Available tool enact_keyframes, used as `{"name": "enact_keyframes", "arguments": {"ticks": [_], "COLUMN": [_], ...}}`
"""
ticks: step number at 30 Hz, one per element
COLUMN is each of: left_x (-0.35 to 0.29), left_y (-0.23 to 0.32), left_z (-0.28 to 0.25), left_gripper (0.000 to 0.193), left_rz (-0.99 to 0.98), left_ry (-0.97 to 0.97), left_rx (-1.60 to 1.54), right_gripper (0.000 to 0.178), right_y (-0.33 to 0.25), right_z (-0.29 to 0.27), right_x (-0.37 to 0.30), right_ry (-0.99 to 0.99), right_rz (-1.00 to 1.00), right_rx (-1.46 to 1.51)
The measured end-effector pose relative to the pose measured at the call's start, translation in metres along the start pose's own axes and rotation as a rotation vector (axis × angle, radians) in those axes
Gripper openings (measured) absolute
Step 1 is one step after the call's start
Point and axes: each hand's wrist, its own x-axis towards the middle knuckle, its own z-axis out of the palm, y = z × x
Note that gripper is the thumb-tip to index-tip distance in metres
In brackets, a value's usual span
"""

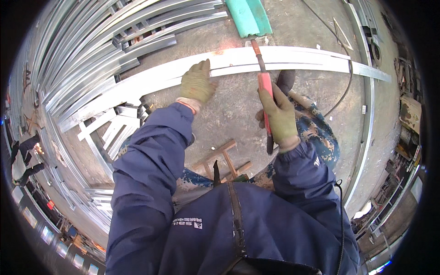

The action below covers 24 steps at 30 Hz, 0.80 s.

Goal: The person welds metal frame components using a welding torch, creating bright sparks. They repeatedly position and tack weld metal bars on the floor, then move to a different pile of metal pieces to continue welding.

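Observation:
My left hand [198, 83], in an olive work glove, lies over the near edge of a long, bright metal tube [156, 79]. Its fingers are stretched out and the thumb stands apart; nothing shows in its grip. My right hand [279, 114], gloved alike, is closed round the red handle of a welding torch [264, 81]. The torch's dark neck and copper-coloured tip point away from me, across the tube. On the tube, left of the tip, is a reddish patch [222, 51]. A second long tube edge runs close along the first.
Stacked metal profiles [91, 36] fill the far left, with short cut pieces [121, 123] nearer. Green curved sheet [249, 17] lies beyond the tube. A black cable [350, 73] loops at right, beside a long rail [368, 119]. A small wooden stool [229, 162] stands near me.

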Motion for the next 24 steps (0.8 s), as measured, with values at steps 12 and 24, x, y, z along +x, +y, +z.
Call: {"name": "enact_keyframes", "arguments": {"ticks": [12,24], "left_x": [0.030,0.029], "left_y": [-0.047,-0.045], "left_z": [0.032,0.021], "left_gripper": [0.089,0.067], "left_rz": [0.168,0.221], "left_ry": [0.071,-0.066], "left_rx": [0.477,0.419], "right_gripper": [0.048,0.055], "right_y": [0.018,0.013], "right_z": [-0.020,-0.019], "right_x": [-0.029,-0.020], "right_ry": [-0.028,-0.041], "right_rz": [0.027,0.004], "right_rx": [0.100,0.094]}}
